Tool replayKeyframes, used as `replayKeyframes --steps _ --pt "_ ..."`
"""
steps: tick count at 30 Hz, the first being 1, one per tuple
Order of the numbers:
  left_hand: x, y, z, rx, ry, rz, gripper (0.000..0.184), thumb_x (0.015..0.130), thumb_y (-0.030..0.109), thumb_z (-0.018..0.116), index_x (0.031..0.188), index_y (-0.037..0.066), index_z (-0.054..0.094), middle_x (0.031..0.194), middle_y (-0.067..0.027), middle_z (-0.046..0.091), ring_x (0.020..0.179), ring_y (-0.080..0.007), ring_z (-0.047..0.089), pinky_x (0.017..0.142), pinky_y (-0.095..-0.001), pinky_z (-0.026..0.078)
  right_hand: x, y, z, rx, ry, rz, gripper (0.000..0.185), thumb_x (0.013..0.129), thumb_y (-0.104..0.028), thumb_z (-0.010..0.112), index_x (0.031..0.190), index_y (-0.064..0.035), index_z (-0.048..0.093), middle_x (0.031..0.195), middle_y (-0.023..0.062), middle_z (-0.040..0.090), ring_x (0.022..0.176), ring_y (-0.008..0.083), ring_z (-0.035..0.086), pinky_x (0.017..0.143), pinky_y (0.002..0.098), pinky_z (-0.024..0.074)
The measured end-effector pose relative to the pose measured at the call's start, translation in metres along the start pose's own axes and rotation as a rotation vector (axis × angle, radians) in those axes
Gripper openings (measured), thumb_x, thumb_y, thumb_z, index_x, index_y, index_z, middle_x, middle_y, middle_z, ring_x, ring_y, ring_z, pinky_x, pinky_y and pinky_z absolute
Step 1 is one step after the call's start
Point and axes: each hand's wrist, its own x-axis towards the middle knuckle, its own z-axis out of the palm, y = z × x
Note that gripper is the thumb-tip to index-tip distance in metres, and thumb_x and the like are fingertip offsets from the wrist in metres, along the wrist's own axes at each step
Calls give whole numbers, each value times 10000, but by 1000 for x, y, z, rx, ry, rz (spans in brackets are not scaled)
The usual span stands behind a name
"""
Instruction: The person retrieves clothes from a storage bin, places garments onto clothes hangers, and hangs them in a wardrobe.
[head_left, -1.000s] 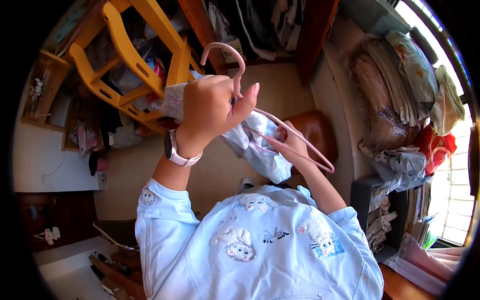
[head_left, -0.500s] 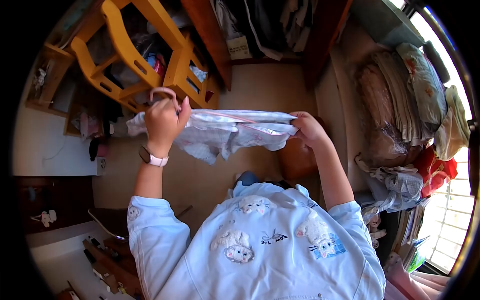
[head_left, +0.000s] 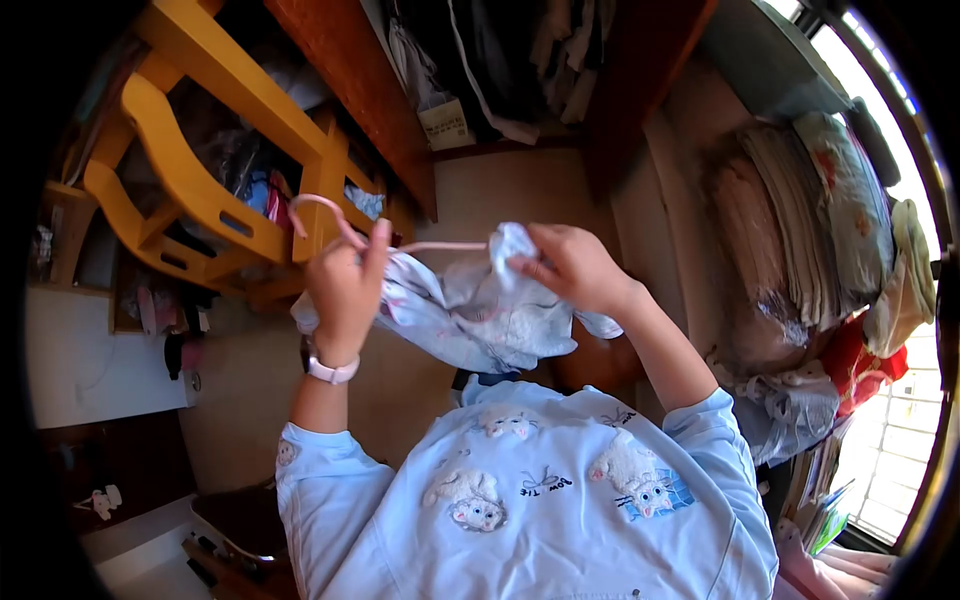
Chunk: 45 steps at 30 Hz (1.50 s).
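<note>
A pale garment (head_left: 500, 335) hangs bunched at the centre of the frame, its length running crosswise between my hands and sagging below both grips. The pink hanger (head_left: 445, 246) points its bar rightward from my left hand (head_left: 345, 295), which is closed around the neck, hook jutting to the upper left. My right hand (head_left: 580, 270), nearer the bar's visible right end, pinches cloth between thumb and fingers. Yellow wooden furniture (head_left: 185, 170) stands upper left; folded textiles (head_left: 785, 230) are stacked at right.
</note>
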Motion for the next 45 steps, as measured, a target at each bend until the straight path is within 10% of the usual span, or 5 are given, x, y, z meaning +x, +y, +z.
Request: replayKeyframes --steps 16,24,30,37,45 --pt "247 -127 126 -161 -363 467 419 715 377 648 553 33 470 534 -126 474 516 -306 504 448 -358 374 157 129 -63 418 111 261 210 820 -183 595 795 25 573 627 66 556 549 121 483 525 253 391" --pt "364 -153 209 -155 -134 454 421 680 255 710 517 24 399 490 -137 394 452 -307 405 414 -356 308 181 230 -90 -344 57 388 128 788 -140 563 811 -15 569 787 141 559 738 321 539 648 384 457" --pt "447 -133 333 -180 -233 631 370 658 322 708 582 50 468 606 -87 504 642 -279 507 596 -377 364 207 292 -118 -164 219 487 114 753 -119 551 812 -23 535 815 161 572 766 351 535 660 414 441" --pt "513 -139 443 -170 -349 426 714 682 359 694 1233 56 356 1202 -236 381 1122 -396 346 942 -483 241 276 389 -134 257 487 753 76 734 -37 503 743 16 556 699 218 563 674 391 543 576 393 444" --pt "313 -343 510 -137 -1157 -583 754 760 565 515 1211 -28 398 1211 -264 434 1124 -388 418 943 -426 329 479 523 -174 53 620 534 166 776 -145 512 759 4 585 722 231 556 690 379 561 599 406 442"
